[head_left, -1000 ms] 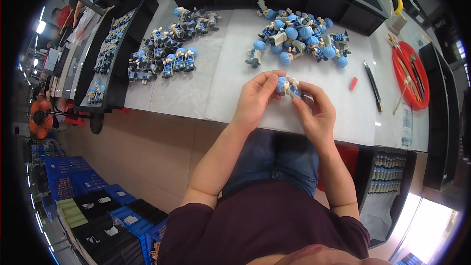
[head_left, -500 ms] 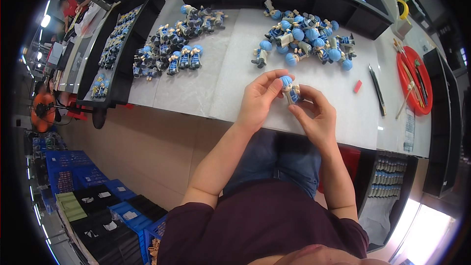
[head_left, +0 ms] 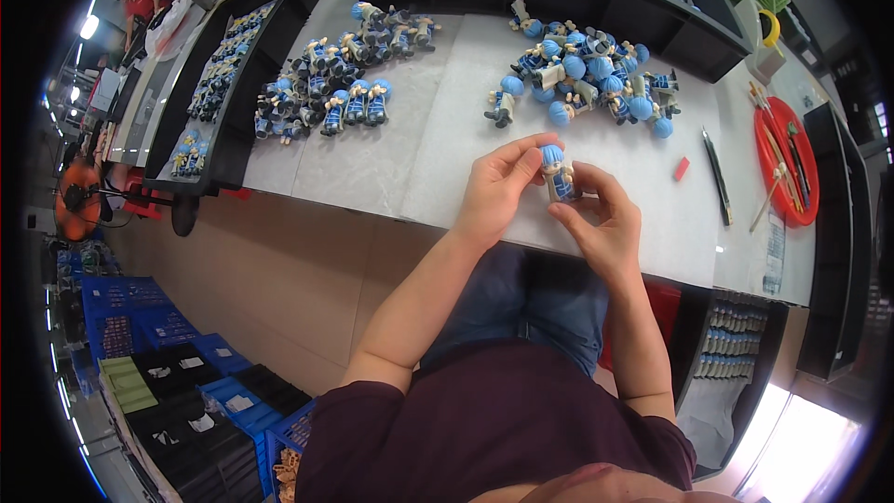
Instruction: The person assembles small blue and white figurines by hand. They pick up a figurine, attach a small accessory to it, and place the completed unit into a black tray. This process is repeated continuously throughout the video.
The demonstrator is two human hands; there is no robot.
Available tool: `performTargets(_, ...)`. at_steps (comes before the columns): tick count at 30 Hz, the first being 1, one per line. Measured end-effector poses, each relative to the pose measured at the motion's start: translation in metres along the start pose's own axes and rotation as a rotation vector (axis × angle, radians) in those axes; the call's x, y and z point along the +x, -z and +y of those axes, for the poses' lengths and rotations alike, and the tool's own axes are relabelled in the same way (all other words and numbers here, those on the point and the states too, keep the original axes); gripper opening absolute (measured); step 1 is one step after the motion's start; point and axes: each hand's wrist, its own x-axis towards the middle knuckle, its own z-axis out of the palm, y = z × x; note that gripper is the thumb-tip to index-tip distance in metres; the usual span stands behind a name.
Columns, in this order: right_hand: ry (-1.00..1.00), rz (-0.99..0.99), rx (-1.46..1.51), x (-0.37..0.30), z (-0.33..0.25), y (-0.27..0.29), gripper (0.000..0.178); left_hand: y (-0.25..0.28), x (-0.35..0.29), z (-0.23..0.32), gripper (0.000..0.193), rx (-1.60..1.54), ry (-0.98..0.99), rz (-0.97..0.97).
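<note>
Between my two hands is a small blue-haired figurine in a blue outfit, held upright above the table's near edge. My left hand pinches its head side with thumb and fingers. Around its lower part close the thumb and fingers of my right hand. Beyond my hands lies a heap of similar figurines, many on their sides. To the left another group of figurines is spread on the white table, several of them side by side.
A large black tray full of figurines stands at the back. Another black tray is on the left. At right lie a red eraser-like block, a black pen-like tool and a red dish with brushes. Co-workers sit far left.
The figurine has turned a little, so its front now faces up more plainly. My hands keep nearly the same place, and the whole view has shifted slightly.
</note>
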Motion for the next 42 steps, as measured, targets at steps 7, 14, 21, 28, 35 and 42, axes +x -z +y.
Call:
performTargets(7, 0.019, -0.001, 0.009, 0.0002, 0.0030, -0.0001, 0.049, 0.0002, -0.0003, -0.0009, 0.030, 0.014, 0.001, -0.007)
performTargets(14, 0.030, -0.020, 0.013, 0.0003, -0.0005, 0.0006, 0.050, -0.0031, 0.0000, 0.0019, 0.029, 0.050, 0.021, 0.028)
performTargets(21, 0.014, -0.016, 0.014, -0.0002, -0.0019, -0.0003, 0.050, -0.0021, 0.0006, 0.0008, 0.029, 0.028, 0.028, 0.019)
performTargets(28, 0.025, -0.021, -0.003, 0.0001, 0.0007, 0.0004, 0.050, -0.0014, 0.0000, 0.0000, 0.027, 0.032, 0.005, 0.002)
performTargets(35, 0.040, 0.004, 0.072, -0.0010, 0.0029, 0.0016, 0.050, -0.0021, 0.0003, 0.0004, 0.025, 0.020, -0.011, -0.002)
performTargets(42, 0.085, 0.002, 0.052, -0.0018, 0.0035, 0.0041, 0.051, -0.0030, 0.0001, 0.0016, 0.025, 0.009, 0.037, 0.016)
